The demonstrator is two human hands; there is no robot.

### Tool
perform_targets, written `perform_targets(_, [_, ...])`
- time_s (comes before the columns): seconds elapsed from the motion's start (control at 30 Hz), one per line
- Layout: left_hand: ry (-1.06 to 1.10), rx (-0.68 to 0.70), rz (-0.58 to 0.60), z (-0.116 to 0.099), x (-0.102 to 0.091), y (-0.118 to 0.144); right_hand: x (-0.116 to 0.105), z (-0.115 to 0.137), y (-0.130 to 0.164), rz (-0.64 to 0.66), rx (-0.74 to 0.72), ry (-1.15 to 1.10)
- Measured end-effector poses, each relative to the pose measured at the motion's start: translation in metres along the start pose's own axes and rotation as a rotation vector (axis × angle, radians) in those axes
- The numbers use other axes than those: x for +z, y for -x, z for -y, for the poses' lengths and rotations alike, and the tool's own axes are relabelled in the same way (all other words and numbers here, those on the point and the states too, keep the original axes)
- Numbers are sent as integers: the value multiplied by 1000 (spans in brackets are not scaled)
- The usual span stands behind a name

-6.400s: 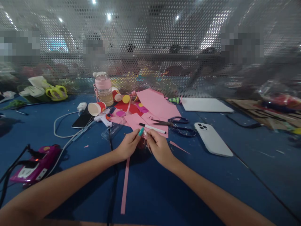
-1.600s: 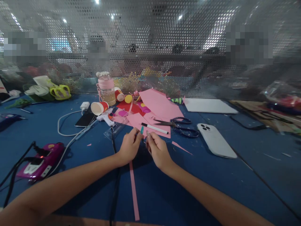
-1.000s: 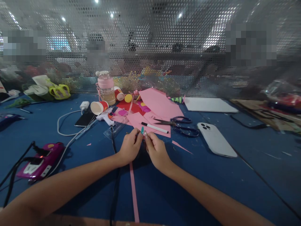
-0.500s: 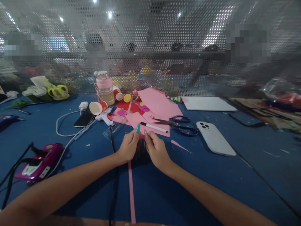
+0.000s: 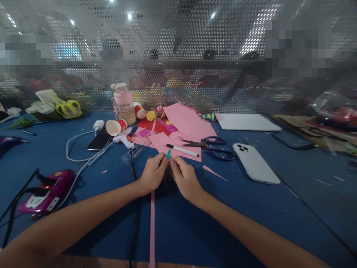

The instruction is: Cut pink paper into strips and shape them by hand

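Fingers (image 5: 163,163) of the left hand (image 5: 152,175) were pinched narrow on a paper strip (image 5: 152,227), which ran from beneath them to the near edge of the table (image 5: 181,230). Facing them, nearly tip to tip, the right hand (image 5: 187,179) curled inward; whether it gripped anything could not be told. Just beyond lay a marker (image 5: 183,150) and scissors (image 5: 205,144), while nearer than the fingers, blue surface spread open.

1. Pink strip (image 5: 152,230): paper, matt, smooth;
2. Scissors (image 5: 205,143): metal blades, glossy plastic handles;
3. Power strip (image 5: 60,183): glossy purple plastic;
4. Screen (image 5: 184,70): perforated, metallic sheen;
5. Tabletop (image 5: 195,230): matt, scuffed.
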State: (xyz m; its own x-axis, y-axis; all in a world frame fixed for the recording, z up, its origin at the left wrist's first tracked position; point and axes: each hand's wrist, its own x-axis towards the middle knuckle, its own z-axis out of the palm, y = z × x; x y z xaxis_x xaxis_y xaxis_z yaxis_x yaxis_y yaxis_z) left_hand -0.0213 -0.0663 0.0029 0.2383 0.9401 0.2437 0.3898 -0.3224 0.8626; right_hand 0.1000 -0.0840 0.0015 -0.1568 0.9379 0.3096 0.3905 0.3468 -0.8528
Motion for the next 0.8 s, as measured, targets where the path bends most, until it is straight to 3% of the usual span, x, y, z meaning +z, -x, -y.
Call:
perform_targets(0.3, [1,-18,-8,-2,-1,0,0,0,0,2,46,-60])
perform_targets(0.6, [178,-98,-6,1,0,1,-2,-4,-2,-18,46,-77])
perform_targets(0.8, [75,-27,10,2,-1,-1,-2,0,-1,-15,22,-91])
